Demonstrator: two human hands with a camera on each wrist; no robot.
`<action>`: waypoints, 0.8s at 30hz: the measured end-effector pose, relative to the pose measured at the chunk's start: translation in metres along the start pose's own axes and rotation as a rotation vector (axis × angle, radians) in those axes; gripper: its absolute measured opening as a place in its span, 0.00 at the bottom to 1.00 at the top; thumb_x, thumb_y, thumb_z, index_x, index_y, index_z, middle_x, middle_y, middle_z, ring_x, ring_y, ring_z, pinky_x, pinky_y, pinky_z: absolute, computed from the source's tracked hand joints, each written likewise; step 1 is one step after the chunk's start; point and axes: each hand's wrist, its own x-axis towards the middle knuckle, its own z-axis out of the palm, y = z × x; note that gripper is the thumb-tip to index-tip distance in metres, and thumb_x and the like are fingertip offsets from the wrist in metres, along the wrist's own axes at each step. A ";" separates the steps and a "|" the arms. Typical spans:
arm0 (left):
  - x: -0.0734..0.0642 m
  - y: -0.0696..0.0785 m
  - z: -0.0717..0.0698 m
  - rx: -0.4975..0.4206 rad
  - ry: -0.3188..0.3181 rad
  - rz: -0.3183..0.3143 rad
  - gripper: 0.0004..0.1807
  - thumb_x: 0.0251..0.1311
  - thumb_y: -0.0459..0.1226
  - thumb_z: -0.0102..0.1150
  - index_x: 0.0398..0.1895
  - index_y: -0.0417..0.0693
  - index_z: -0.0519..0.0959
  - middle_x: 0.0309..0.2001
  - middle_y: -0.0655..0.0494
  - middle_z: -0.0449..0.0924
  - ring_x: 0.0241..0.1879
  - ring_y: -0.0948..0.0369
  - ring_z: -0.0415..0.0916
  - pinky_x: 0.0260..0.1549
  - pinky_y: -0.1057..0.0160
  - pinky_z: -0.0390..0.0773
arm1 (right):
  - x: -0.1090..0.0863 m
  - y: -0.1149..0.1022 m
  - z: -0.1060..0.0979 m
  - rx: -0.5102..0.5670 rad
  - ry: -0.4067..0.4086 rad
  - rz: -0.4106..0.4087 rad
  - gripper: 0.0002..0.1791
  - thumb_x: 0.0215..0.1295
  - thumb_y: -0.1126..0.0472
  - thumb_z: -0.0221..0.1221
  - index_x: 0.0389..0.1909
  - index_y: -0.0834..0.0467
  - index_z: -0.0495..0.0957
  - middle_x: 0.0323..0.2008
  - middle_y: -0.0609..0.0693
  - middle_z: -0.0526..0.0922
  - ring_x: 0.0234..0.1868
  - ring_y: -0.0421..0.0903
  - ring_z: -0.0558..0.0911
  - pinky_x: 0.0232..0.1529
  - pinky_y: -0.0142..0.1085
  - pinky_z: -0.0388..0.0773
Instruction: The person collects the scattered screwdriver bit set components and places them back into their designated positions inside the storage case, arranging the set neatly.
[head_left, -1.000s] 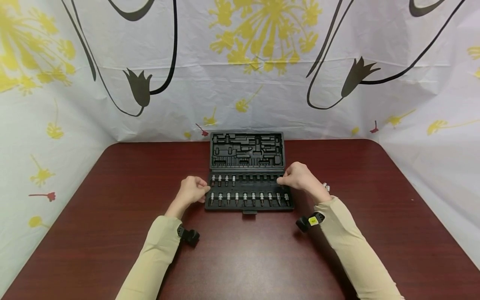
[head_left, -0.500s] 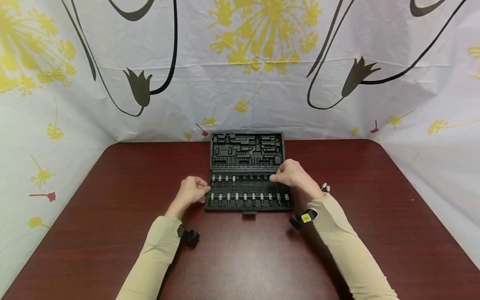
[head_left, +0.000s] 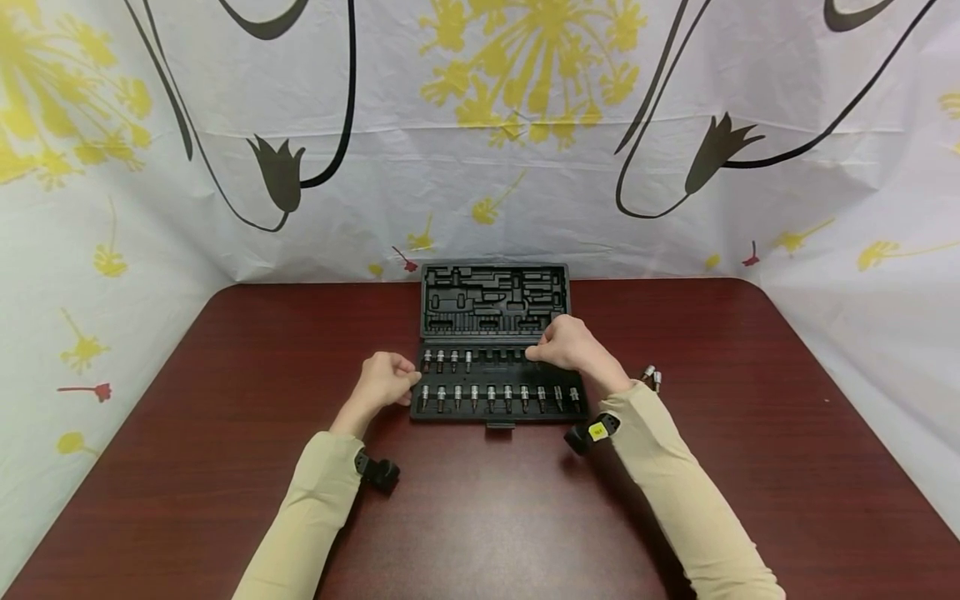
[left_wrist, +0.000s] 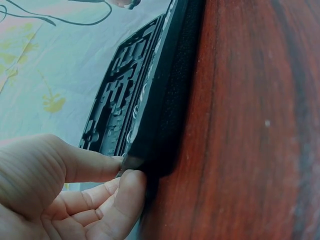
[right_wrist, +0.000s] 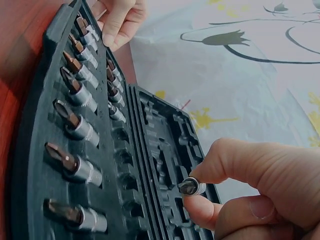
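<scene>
A black plastic tool case (head_left: 480,379) lies open on the table, lid tipped back. Chrome bit sockets (right_wrist: 86,128) with dark and coppery tips fill its front row. Several more bit sockets (head_left: 453,358) occupy the left part of the back row, beside vacant slots. My left hand (head_left: 384,379) pinches the case's left edge between thumb and fingers, as the left wrist view shows close up. Above the back row, my right hand (head_left: 573,343) holds a single bit socket (right_wrist: 191,186) between thumb and index finger, its tip facing the camera. In the head view that socket is hidden.
Two loose bit sockets (head_left: 651,374) lie on the table right of the case, close to the right sleeve. The dark red wooden table (head_left: 480,517) meets a patterned white cloth (head_left: 480,192) behind. Cloth also hangs at both sides.
My right hand has moved left along the back row, from its right end toward the middle. Two loose bit sockets have come fully into view behind the wrist. The left hand stays put.
</scene>
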 end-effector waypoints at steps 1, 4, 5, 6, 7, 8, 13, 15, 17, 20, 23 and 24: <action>0.000 0.000 0.000 0.000 0.000 -0.001 0.06 0.58 0.29 0.59 0.34 0.31 0.78 0.27 0.44 0.81 0.15 0.62 0.76 0.18 0.64 0.82 | 0.001 -0.001 0.001 0.008 -0.004 0.003 0.28 0.60 0.56 0.60 0.04 0.52 0.59 0.06 0.42 0.53 0.10 0.38 0.49 0.16 0.30 0.54; -0.001 0.000 0.000 0.000 -0.001 -0.003 0.06 0.58 0.29 0.59 0.34 0.31 0.78 0.27 0.44 0.81 0.15 0.62 0.76 0.18 0.64 0.82 | 0.002 -0.004 0.003 0.012 -0.007 0.004 0.29 0.60 0.56 0.61 0.04 0.52 0.59 0.06 0.41 0.52 0.10 0.38 0.49 0.16 0.30 0.53; 0.000 0.000 0.000 0.001 -0.001 -0.003 0.06 0.58 0.29 0.59 0.34 0.31 0.77 0.27 0.44 0.81 0.15 0.62 0.76 0.18 0.64 0.82 | 0.003 -0.005 0.003 0.010 -0.005 0.001 0.29 0.60 0.56 0.61 0.04 0.52 0.59 0.06 0.41 0.52 0.11 0.37 0.49 0.16 0.30 0.52; 0.000 0.000 0.000 0.001 0.000 -0.005 0.06 0.58 0.29 0.60 0.34 0.32 0.77 0.27 0.44 0.81 0.15 0.62 0.76 0.18 0.64 0.82 | 0.003 -0.005 0.004 0.008 -0.004 -0.003 0.29 0.60 0.56 0.61 0.04 0.52 0.59 0.06 0.41 0.52 0.11 0.37 0.49 0.16 0.29 0.52; 0.000 0.000 0.000 0.002 0.002 -0.007 0.06 0.58 0.29 0.60 0.34 0.32 0.78 0.27 0.44 0.81 0.15 0.62 0.76 0.18 0.64 0.82 | 0.003 -0.006 0.005 0.012 -0.005 -0.005 0.29 0.60 0.56 0.61 0.04 0.52 0.59 0.06 0.41 0.52 0.11 0.37 0.48 0.16 0.30 0.52; 0.000 0.000 0.000 0.004 0.002 -0.007 0.06 0.58 0.30 0.60 0.34 0.32 0.78 0.27 0.44 0.81 0.15 0.62 0.76 0.18 0.64 0.82 | 0.004 -0.007 0.005 0.013 -0.006 -0.009 0.29 0.59 0.56 0.61 0.04 0.51 0.58 0.06 0.41 0.51 0.11 0.37 0.48 0.16 0.30 0.52; 0.000 0.000 0.000 0.005 0.004 -0.012 0.06 0.58 0.30 0.60 0.34 0.33 0.78 0.27 0.45 0.81 0.15 0.62 0.76 0.18 0.64 0.82 | 0.006 -0.012 0.008 0.027 -0.010 -0.025 0.29 0.58 0.57 0.61 0.04 0.51 0.56 0.07 0.41 0.50 0.12 0.38 0.47 0.17 0.30 0.49; 0.000 0.000 0.000 0.006 0.003 -0.010 0.06 0.58 0.30 0.60 0.34 0.32 0.78 0.27 0.45 0.82 0.15 0.62 0.76 0.18 0.64 0.82 | 0.007 -0.015 0.009 0.018 -0.012 -0.024 0.29 0.59 0.56 0.61 0.04 0.51 0.57 0.07 0.41 0.50 0.12 0.37 0.47 0.16 0.29 0.50; 0.000 0.000 0.000 0.005 0.005 -0.011 0.06 0.57 0.30 0.60 0.34 0.32 0.78 0.27 0.45 0.81 0.15 0.62 0.76 0.18 0.64 0.82 | 0.008 -0.017 0.010 0.007 -0.015 -0.015 0.29 0.59 0.56 0.61 0.04 0.51 0.58 0.07 0.42 0.51 0.12 0.38 0.48 0.16 0.29 0.52; 0.000 0.000 0.000 0.004 0.005 -0.008 0.06 0.57 0.30 0.60 0.34 0.32 0.78 0.27 0.45 0.81 0.14 0.63 0.76 0.18 0.64 0.82 | 0.011 -0.020 0.012 -0.010 -0.019 -0.003 0.28 0.60 0.56 0.61 0.04 0.52 0.59 0.07 0.42 0.53 0.11 0.38 0.49 0.16 0.30 0.54; 0.000 0.000 0.000 0.002 0.003 -0.008 0.06 0.58 0.30 0.60 0.34 0.32 0.78 0.27 0.45 0.81 0.14 0.62 0.76 0.18 0.64 0.82 | 0.013 -0.023 0.013 -0.009 -0.023 0.002 0.28 0.60 0.55 0.61 0.04 0.52 0.59 0.07 0.42 0.53 0.11 0.38 0.49 0.16 0.30 0.53; 0.000 0.000 0.000 0.001 0.002 -0.006 0.06 0.58 0.29 0.60 0.34 0.32 0.78 0.27 0.45 0.81 0.14 0.62 0.76 0.18 0.64 0.82 | 0.013 -0.023 0.014 -0.005 -0.024 -0.001 0.28 0.60 0.55 0.61 0.04 0.52 0.59 0.06 0.42 0.53 0.11 0.38 0.49 0.16 0.30 0.53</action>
